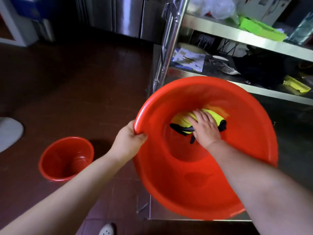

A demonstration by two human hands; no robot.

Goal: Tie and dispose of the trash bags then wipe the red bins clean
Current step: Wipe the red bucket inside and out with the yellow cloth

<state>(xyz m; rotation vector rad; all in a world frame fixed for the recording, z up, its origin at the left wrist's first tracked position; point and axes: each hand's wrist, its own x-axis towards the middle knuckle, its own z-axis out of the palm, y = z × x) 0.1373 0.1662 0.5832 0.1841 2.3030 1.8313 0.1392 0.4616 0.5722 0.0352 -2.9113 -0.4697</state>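
So the big red bin (194, 184) fills the lower right of the frame, tipped so its mouth faces up toward the camera and a bit to the left, with its depth axis running away into the picture toward the steel counter (169, 212) under it. It's glossy orange-red plastic with a rolled rim, wide at the mouth and narrowing to a round bottom, and there's a darker patch on the near inner wall. The left hand (130, 141) grips the rim at its left edge, fingers curled around the lip and thumb on the inside. The right hand (205, 128) is down inside, palm flat with fingers slightly spread, pressing a yellow cloth with dark trim (184, 123) against the far inner wall near the bottom. A second, smaller red bin (66, 158) stands upright on the dark tile floor (67, 82) at lower left, mouth up. Metal shelving (237, 29) with clutter sits at upper right.
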